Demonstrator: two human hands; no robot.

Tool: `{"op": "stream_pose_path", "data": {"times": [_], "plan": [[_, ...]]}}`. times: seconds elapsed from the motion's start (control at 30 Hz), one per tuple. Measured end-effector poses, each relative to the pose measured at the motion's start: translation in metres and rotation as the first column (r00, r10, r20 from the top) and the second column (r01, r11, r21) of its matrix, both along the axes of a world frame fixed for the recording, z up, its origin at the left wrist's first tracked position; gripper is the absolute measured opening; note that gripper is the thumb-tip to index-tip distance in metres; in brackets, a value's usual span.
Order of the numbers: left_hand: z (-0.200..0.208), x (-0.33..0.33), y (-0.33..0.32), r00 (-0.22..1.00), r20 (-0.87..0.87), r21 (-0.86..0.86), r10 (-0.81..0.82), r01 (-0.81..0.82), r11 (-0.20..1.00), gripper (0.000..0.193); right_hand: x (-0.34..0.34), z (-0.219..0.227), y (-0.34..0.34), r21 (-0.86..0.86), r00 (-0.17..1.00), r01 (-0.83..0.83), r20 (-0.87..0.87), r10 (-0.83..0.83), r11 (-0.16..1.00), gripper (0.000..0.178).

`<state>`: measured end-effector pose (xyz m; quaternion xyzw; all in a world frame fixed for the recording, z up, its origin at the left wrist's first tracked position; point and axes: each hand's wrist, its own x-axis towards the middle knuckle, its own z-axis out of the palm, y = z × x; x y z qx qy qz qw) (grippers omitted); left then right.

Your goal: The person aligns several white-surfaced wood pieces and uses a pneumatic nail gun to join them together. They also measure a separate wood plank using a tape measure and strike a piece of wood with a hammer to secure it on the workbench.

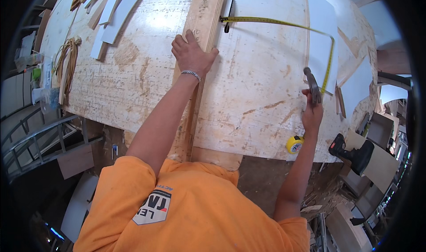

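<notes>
Worktable (253, 119) in a cluttered workshop, seen from above: its pale top is scuffed, with brown worn patches, and curves toward the rim of the fisheye view. A long wooden board (203, 17) crosses it from the far edge to the near edge. The left arm extends forward and inward; the left hand (192, 54) rests palm down on the board, its fingers spread wide and the thumb reaching past the right-hand edge. A metal bracelet (191, 74) circles the wrist. The right arm reaches forward along the table's right side, and the right hand (313, 112) is closed around a hammer (313, 85), gripped near the head.

Dark handwritten marks stand on the board's face; a printed badge (153, 207) marks the orange shirt (208, 207). A yellow tape blade (266, 20), bearing graduations, runs from the board's right edge to a white panel (321, 21), then bends toward the right hand. A yellow-and-black tape case (294, 144) lies beside the right forearm; any link with the blade is hidden.

Pale strips (120, 17) and coiled cord (66, 66) occupy the left; a cordless drill (353, 154) lies at the near right corner.
</notes>
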<state>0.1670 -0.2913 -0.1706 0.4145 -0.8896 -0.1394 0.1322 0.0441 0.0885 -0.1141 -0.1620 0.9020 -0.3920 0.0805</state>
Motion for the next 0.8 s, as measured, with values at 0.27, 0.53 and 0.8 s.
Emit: {"op": "stream_pose_path", "data": {"times": [0.27, 0.53, 0.8], "plan": [[-0.002, -0.002, -0.001, 0.999, -0.041, 0.009, -0.010, 0.011, 1.000, 0.093, 0.006, 0.028, -0.128, -0.456, 0.953, -0.079, 0.226, 0.202, 0.886, 0.032], [-0.006, 0.003, -0.004, 0.996, 0.071, -0.022, -0.057, 0.058, 0.998, 0.100, 0.033, 0.038, -0.247, -0.173, 0.883, -0.319, 0.303, 0.358, 0.932, 0.037], [-0.009, 0.034, -0.049, 0.926, 0.019, 0.075, -0.377, 0.374, 0.924, 0.097, 0.149, 0.009, -0.161, 0.057, 0.866, -0.341, 0.408, 0.290, 0.938, 0.041]]}}
